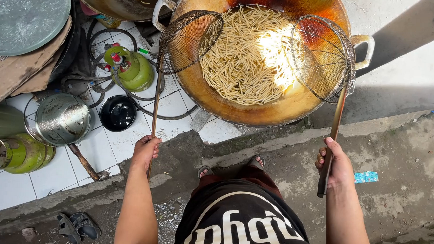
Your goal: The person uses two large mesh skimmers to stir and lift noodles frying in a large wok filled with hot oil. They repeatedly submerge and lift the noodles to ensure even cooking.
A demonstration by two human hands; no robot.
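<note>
A big wok (213, 99) holds hot oil and many pale stick-shaped snacks (245, 54). My left hand (145, 150) grips the long thin handle of a wire-mesh skimmer (189, 39) whose basket rests at the wok's left rim. In my right hand (334, 165) is the long dark handle of a second wire-mesh skimmer (322, 55), its basket leaning at the wok's right rim. Both baskets look empty and sit above the oil. My feet in sandals (256, 162) stand just below the wok.
A green gas cylinder (130, 69) with hoses stands left of the wok; another (20, 154) lies at the far left. A metal pot with handle (62, 119), a black lid (117, 113), a round metal lid (24, 13), cardboard (11, 74), and a pair of sandals (75, 227) surround them.
</note>
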